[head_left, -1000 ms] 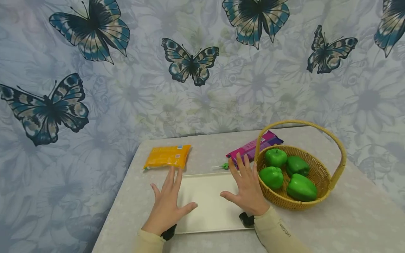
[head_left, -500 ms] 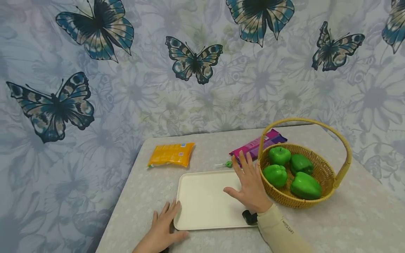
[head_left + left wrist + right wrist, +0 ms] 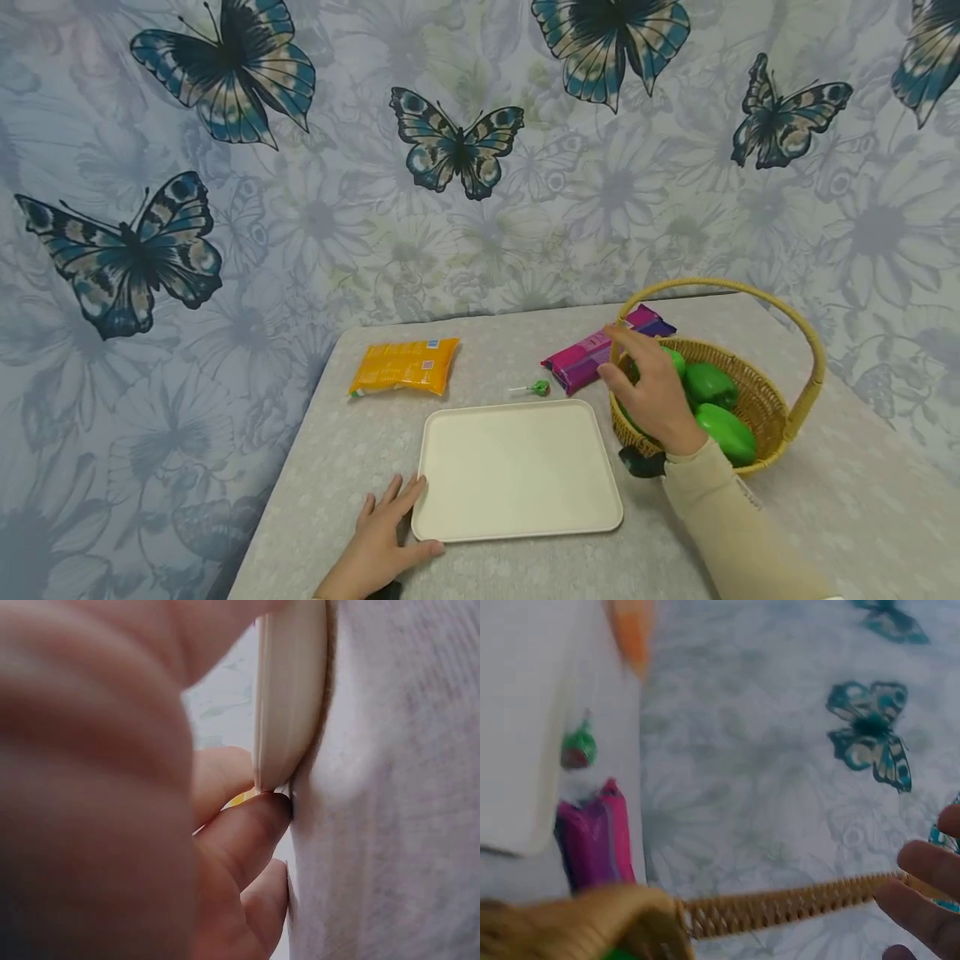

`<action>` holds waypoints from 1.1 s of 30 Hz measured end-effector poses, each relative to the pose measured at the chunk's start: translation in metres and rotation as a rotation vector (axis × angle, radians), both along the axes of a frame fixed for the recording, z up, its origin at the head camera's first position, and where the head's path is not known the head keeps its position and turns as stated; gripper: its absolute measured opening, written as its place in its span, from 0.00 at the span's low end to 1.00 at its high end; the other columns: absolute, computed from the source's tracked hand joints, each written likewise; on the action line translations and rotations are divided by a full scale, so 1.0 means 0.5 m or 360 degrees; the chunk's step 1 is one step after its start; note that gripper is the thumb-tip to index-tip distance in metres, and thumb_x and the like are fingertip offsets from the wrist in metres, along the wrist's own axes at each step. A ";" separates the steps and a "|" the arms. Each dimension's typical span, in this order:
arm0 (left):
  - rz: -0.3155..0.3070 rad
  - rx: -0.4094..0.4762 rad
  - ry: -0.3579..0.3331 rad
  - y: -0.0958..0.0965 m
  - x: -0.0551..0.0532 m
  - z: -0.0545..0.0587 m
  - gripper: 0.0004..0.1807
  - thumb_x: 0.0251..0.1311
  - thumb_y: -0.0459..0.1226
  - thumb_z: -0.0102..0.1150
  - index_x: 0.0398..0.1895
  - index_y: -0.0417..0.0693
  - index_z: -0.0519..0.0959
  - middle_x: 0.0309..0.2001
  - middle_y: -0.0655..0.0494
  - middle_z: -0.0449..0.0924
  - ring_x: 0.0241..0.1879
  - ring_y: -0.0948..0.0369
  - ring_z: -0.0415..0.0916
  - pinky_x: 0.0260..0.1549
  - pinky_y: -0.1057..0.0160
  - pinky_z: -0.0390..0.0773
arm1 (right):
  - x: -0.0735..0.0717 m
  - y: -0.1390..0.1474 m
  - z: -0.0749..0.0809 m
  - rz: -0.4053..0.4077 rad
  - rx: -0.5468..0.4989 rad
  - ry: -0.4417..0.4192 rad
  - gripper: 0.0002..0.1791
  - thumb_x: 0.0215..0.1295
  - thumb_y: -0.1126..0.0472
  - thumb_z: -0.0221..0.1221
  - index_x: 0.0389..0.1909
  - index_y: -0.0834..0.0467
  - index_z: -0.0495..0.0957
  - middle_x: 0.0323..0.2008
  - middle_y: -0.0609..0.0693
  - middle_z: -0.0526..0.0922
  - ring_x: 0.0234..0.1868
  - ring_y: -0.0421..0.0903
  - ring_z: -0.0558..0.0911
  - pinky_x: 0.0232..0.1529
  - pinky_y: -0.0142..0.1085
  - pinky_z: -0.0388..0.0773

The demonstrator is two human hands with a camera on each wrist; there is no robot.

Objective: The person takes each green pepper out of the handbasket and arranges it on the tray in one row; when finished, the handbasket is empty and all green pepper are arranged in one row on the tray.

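In the head view my left hand lies at the near left corner of a cream rectangular tray, fingers spread. The left wrist view shows fingertips touching the tray's rim. My right hand hovers over the left side of a yellow wicker basket, holding nothing. Its fingers overlap the arched basket handle in the right wrist view. Inside the basket lie green bell peppers and a round green apple, partly hidden by the hand.
Behind the tray is a small green-wrapped lollipop. A purple and pink packet lies beside the basket, and an orange-yellow packet is at the back left. A butterfly-print cloth hangs behind the table.
My left hand has drawn back from over the tray to its near left corner. My right hand has moved right, from above the tray's right side to over the basket.
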State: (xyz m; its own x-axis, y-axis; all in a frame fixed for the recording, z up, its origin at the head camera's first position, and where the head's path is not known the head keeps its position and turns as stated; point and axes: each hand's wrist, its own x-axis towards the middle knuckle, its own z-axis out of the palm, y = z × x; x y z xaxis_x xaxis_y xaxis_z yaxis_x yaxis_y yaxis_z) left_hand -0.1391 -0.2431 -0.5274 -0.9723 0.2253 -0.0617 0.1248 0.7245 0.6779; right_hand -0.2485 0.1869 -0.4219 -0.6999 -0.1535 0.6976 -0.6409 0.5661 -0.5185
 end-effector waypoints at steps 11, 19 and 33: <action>0.0014 0.0015 -0.0030 0.004 0.000 0.004 0.58 0.47 0.61 0.77 0.79 0.48 0.64 0.78 0.42 0.62 0.80 0.37 0.45 0.70 0.25 0.31 | -0.082 0.196 0.009 -0.0295 0.0008 -0.0569 0.28 0.81 0.42 0.49 0.60 0.60 0.81 0.53 0.64 0.85 0.51 0.61 0.81 0.52 0.62 0.78; 0.0029 0.0030 -0.0023 0.003 0.002 0.003 0.58 0.47 0.62 0.76 0.80 0.51 0.63 0.78 0.45 0.62 0.81 0.39 0.44 0.71 0.27 0.30 | -0.099 0.244 -0.052 -0.0264 -0.0229 -0.0697 0.31 0.81 0.39 0.46 0.63 0.60 0.79 0.61 0.62 0.81 0.52 0.25 0.74 0.55 0.42 0.77; 0.0039 -0.0023 -0.0018 0.009 0.006 0.006 0.57 0.47 0.62 0.76 0.79 0.49 0.64 0.78 0.42 0.61 0.80 0.38 0.47 0.70 0.25 0.33 | -0.092 0.249 -0.071 -0.0180 -0.0082 -0.0867 0.34 0.78 0.35 0.49 0.71 0.55 0.74 0.70 0.62 0.74 0.67 0.66 0.72 0.61 0.66 0.71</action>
State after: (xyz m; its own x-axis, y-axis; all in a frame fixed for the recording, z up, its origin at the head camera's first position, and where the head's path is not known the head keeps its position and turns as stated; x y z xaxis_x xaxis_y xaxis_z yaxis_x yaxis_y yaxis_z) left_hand -0.1362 -0.2386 -0.5244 -0.9768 0.2001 -0.0760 0.0990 0.7371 0.6685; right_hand -0.2944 0.3115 -0.4575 -0.9715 -0.0317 0.2351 -0.2093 0.5807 -0.7868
